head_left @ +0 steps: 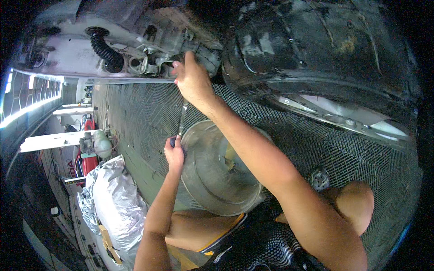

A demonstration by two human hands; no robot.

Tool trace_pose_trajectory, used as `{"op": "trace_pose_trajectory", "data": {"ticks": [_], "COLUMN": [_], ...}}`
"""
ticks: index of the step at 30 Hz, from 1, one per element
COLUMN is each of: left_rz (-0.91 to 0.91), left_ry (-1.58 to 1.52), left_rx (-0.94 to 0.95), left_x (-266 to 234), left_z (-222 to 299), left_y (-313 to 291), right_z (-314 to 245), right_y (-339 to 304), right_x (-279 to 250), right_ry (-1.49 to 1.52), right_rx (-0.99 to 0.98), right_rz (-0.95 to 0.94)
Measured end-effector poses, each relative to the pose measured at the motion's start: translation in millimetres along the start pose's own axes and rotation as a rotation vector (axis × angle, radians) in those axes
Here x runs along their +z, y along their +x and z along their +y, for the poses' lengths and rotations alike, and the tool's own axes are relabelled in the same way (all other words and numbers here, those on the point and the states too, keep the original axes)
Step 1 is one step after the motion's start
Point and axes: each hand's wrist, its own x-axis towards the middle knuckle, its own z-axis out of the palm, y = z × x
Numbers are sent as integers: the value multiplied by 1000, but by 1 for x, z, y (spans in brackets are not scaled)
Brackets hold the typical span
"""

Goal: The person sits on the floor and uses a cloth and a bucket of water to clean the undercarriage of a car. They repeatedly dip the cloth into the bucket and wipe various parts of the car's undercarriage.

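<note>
My left hand [174,156] is closed around the dark grip of a long, thin metal tool [182,118], whose shaft points up toward the car body. The tool's exact kind does not show. Higher up, my right hand [193,77] reaches to a metal bracket [145,64] on the bare, pale car body [72,49]. Its fingers are curled in and slightly blurred. What they hold, if anything, I cannot make out. A black ribbed rubber hose [106,50] curves out of the panel left of the bracket. Below my right forearm stands a round, cloudy see-through tub [208,176].
The dark wheel arch [312,49] bulges in at the upper right. Black ridged matting [144,108] covers the floor. A crumpled silver cover [118,203] lies at left, near a machine with a pale rounded tank [103,144]. A small perforated metal piece [320,179] is by my knee.
</note>
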Motion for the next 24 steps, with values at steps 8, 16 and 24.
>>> {"op": "trace_pose_trajectory", "data": {"ticks": [8,16,24], "left_rz": [4,31,-3], "left_ry": [17,-72,-33], "left_rx": [1,-5,-33], "left_x": [0,5,1], "left_z": [13,-4,-5], "left_y": [-2,-1,3], "right_z": [6,5,8], "right_y": [-8,-7,0], "right_x": [11,-12,18], "right_ry": [27,-253,-277], "right_rx": [21,34,-42], "right_rz": [152,-139,100]}}
